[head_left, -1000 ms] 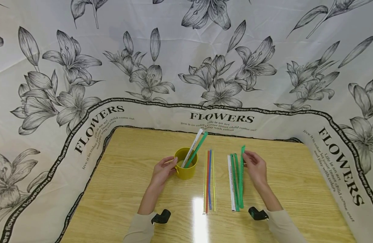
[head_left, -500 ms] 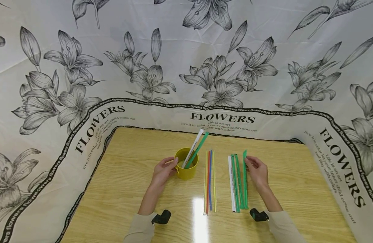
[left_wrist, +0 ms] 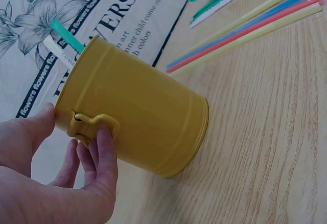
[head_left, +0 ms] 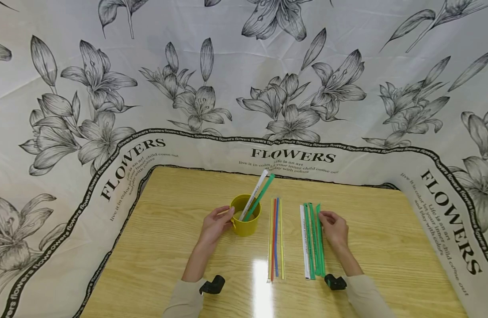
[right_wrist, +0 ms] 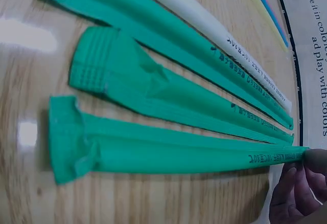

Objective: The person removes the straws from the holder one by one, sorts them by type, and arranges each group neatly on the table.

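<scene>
My left hand (head_left: pixel 213 227) holds a small yellow bucket (head_left: pixel 245 227) at its left side, thumb at the rim and fingers on the handle loop (left_wrist: pixel 104 121). A white-wrapped straw (head_left: pixel 253 194) and a green-wrapped straw (head_left: pixel 264 191) lean out of the bucket to the right. With thumb and fingers, my right hand (head_left: pixel 334 227) pinches the far end of another green-wrapped straw (right_wrist: pixel 179 155). This straw lies along the right side of a row with two more green-wrapped straws and a white-wrapped straw (head_left: pixel 305 243).
Between the bucket and that row lie several thin straws in clear wrapping: yellow, a red straw (head_left: pixel 273 251) and a blue straw (head_left: pixel 276 238). A flower-printed cloth (head_left: pixel 204 150) rises around the back and sides of the wooden table (head_left: pixel 168 198).
My right hand has drawn the pinched green-wrapped straw a little toward me, beside the others. A gap shows between its neighbours in the row. The left hand keeps its place on the bucket.
</scene>
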Demonstrator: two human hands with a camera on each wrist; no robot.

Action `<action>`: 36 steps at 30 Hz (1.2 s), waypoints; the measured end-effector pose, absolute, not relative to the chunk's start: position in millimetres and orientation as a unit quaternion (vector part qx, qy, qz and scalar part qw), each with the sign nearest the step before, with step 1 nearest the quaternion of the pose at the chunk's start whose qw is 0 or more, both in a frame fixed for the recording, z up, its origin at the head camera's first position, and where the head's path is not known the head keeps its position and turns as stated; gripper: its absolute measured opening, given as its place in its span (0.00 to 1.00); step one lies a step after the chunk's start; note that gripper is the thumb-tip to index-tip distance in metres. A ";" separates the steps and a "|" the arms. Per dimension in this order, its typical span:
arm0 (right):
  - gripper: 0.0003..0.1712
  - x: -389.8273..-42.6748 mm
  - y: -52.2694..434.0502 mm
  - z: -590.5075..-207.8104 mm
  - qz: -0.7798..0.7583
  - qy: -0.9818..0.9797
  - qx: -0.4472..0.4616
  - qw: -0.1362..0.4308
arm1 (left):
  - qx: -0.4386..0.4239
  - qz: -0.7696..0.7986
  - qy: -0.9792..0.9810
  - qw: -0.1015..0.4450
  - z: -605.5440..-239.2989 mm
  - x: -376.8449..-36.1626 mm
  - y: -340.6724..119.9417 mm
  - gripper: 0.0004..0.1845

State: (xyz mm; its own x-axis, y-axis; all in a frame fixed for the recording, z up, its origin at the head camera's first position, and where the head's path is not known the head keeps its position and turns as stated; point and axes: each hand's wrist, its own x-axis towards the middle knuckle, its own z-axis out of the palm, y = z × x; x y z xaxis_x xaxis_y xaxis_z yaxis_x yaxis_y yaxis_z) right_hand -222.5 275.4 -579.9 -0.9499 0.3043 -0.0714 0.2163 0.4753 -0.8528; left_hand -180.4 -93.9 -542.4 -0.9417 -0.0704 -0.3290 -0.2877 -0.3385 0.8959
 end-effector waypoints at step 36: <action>0.16 -229.3 238.9 -540.2 0.497 -0.858 -0.094 0.094 | -0.160 0.800 0.574 0.065 -544.4 -180.6 -93.0 0.25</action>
